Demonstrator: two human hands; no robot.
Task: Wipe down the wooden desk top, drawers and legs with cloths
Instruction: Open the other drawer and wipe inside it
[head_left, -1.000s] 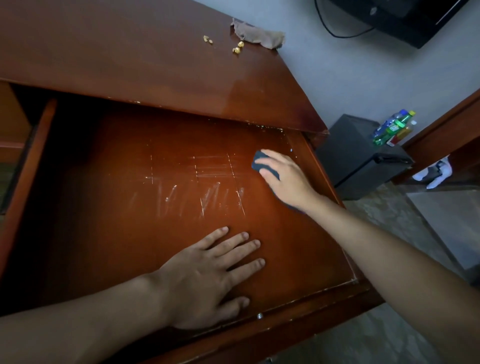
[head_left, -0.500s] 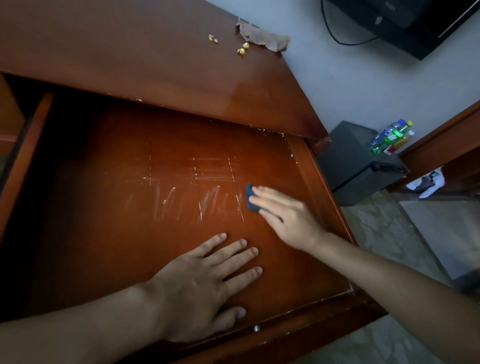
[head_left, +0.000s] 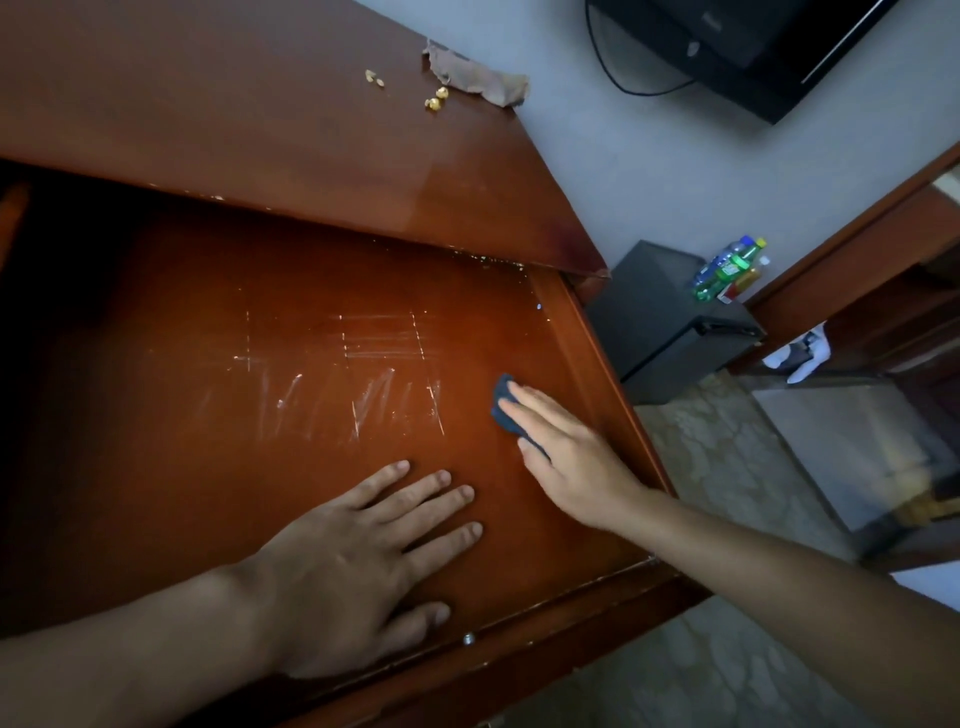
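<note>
In open drawer (head_left: 156, 467): right hand (head_left: 566, 447), fingers flat, presses dark cloth (head_left: 505, 410), swept back from far right corner toward scratch marks (head_left: 363, 384). Left hand (head_left: 353, 566) stays flat, bracing. Drawer floor mid-wipe; brown cloth (head_left: 478, 80) idle on surface (head_left: 208, 104).

At the right of the frame a dark box (head_left: 670, 317) stands on the floor (head_left: 727, 493), with bottles (head_left: 727, 270) on top. In the upper right a black screen (head_left: 753, 47) hangs on the wall (head_left: 649, 171), a cable (head_left: 618, 78) looping below.
</note>
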